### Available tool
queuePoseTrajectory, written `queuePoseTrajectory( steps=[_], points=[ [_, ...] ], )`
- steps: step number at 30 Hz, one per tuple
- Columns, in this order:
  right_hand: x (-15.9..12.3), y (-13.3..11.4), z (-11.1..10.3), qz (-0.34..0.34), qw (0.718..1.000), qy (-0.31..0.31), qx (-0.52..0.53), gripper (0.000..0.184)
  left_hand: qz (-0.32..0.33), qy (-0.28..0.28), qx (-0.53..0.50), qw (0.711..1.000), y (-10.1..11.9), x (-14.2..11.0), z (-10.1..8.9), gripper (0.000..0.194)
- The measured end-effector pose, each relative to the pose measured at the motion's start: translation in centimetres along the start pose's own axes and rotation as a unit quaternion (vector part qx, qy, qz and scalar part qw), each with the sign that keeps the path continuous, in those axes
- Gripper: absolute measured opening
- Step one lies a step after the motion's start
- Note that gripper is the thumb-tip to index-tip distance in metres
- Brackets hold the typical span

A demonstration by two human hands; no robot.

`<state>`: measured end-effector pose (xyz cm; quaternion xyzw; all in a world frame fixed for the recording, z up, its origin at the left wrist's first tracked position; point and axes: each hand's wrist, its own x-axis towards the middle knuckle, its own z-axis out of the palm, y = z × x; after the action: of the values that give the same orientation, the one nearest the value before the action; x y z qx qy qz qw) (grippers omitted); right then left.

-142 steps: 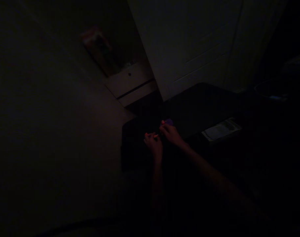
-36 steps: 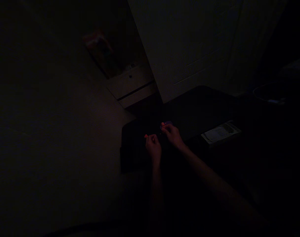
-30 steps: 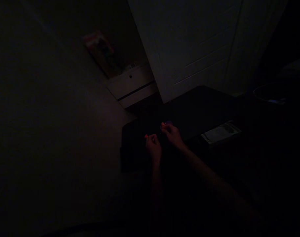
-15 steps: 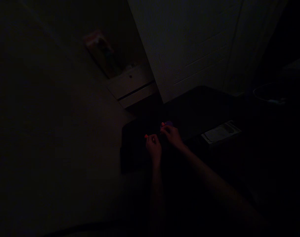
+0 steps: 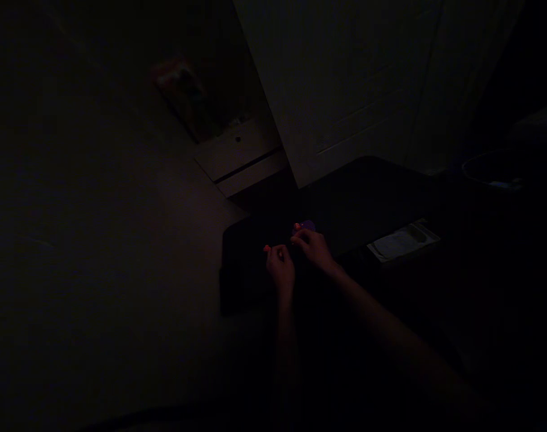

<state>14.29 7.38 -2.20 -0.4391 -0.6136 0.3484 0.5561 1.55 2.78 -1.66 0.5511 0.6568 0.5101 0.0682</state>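
Hands (image 5: 281,268) — two, right hand (image 5: 316,248) beside one purple object (image 5: 308,225)

Pale drawers (image 5: 250,144) in near darkness

Dark tabletop (image 5: 354,189): one. Hands over the tabletop: two, being one left hand (image 5: 281,264) and one right hand (image 5: 316,246). Small red-lit pieces (image 5: 266,248) over it: two, one by each hand. Purple item (image 5: 308,225) over it: one. Beyond the tabletop: one pale drawer unit (image 5: 237,151), one pale panel (image 5: 354,78), one blurred packet (image 5: 176,75). At its near edge: one pale-topped box (image 5: 401,241).
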Motion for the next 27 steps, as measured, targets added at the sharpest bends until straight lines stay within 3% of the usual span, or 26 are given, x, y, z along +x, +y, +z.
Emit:
queuePoseTrajectory(
  steps=[11, 17, 27],
  points=[
    [-0.15, -0.13, -0.05, -0.003, 0.998, -0.030, -0.048, 0.030, 0.008, 0.002, 0.006, 1.000, -0.30, -0.14, 0.22, 0.014],
    [-0.08, -0.23, 0.00, 0.032, 0.999, 0.001, 0.002, 0.024, 0.001, 0.003, 0.001, 1.000, -0.21, -0.19, -0.01, 0.015],
    [-0.10, 0.02, 0.15, 0.003, 1.000, -0.009, 0.008, 0.017, 0.004, 0.004, -0.002, 1.000, 0.15, -0.26, -0.31, 0.014]
  ],
)
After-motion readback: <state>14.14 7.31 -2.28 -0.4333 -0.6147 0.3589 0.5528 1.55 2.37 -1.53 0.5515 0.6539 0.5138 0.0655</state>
